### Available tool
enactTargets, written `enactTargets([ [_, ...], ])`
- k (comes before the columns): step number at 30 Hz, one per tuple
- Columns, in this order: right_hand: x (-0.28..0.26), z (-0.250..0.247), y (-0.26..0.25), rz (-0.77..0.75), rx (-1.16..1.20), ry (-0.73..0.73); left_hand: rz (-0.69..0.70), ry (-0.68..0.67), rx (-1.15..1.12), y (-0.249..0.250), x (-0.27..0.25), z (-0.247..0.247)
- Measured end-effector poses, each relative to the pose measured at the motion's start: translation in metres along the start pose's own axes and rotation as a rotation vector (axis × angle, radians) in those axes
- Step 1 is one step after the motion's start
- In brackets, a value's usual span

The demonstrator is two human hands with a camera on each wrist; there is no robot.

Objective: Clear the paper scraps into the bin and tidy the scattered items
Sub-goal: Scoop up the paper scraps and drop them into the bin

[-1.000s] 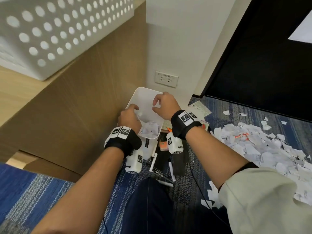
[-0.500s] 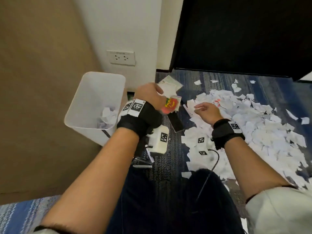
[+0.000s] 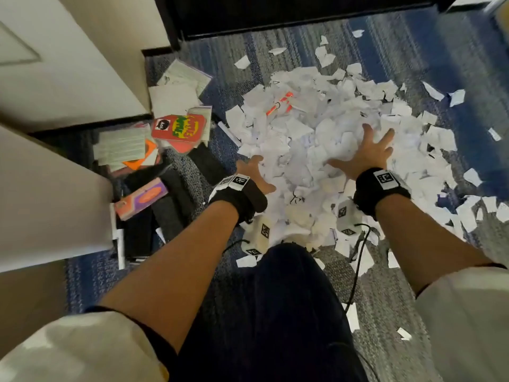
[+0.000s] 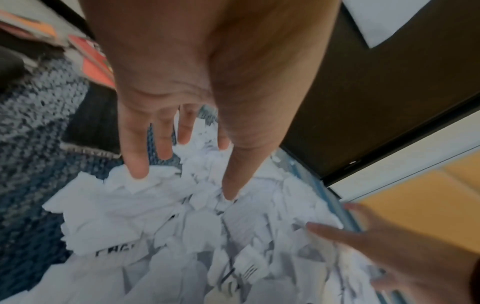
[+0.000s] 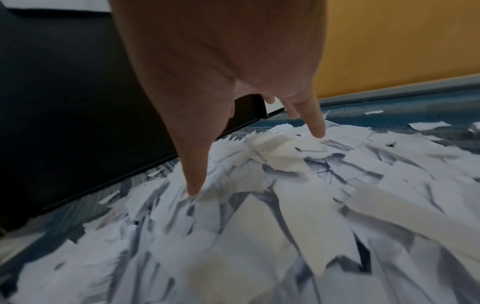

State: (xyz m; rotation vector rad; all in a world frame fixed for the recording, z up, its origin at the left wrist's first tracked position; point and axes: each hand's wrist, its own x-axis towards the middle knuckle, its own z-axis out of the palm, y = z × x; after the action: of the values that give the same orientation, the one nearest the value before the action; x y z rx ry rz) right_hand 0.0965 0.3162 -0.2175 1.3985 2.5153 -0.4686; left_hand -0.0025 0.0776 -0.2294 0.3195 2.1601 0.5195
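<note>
Blue-and-grey patterned carpet [image 3: 391, 45] is lying under us, with a big heap of torn white paper scraps [image 3: 303, 150] spread across the middle. We are setting our left hand [image 3: 254, 175] on the heap's near left edge and our right hand [image 3: 366, 155] on its right side, both with fingers splayed wide, holding nothing. To gather well, we are probably wanting to sweep both palms inward, scoop from beneath and squeeze firmly so loose bits are not falling. Coloured cards and booklets [image 3: 176, 130] are lying scattered at left. No bin is showing clearly in view.
</note>
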Motion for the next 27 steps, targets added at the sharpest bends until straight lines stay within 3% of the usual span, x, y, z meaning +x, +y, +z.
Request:
enactTargets([
  [5, 0.029, 0.021, 0.004, -0.112, -0.087, -0.071, 0.005, -0.068, 0.102, 0.011, 0.047, 0.048],
  [10, 0.040, 0.030, 0.014, -0.217, -0.067, 0.022, 0.070, -0.021, 0.170, 0.024, 0.059, 0.074],
  [13, 0.043, 0.029, 0.017, -0.308, 0.043, 0.065, 0.125, -0.091, 0.295, 0.033, 0.062, 0.082],
  [18, 0.037, 0.017, 0.014, -0.441, 0.166, 0.133, 0.182, -0.075, 0.203, 0.031, 0.081, 0.088],
  [23, 0.027, 0.000, 0.040, -0.347, 0.297, 0.189, 0.115, -0.007, 0.242, 0.013, 0.081, 0.090],
  [27, 0.016, -0.008, 0.060, -0.256, 0.347, 0.145, 0.043, 0.087, 0.104, 0.005, 0.075, 0.079],
])
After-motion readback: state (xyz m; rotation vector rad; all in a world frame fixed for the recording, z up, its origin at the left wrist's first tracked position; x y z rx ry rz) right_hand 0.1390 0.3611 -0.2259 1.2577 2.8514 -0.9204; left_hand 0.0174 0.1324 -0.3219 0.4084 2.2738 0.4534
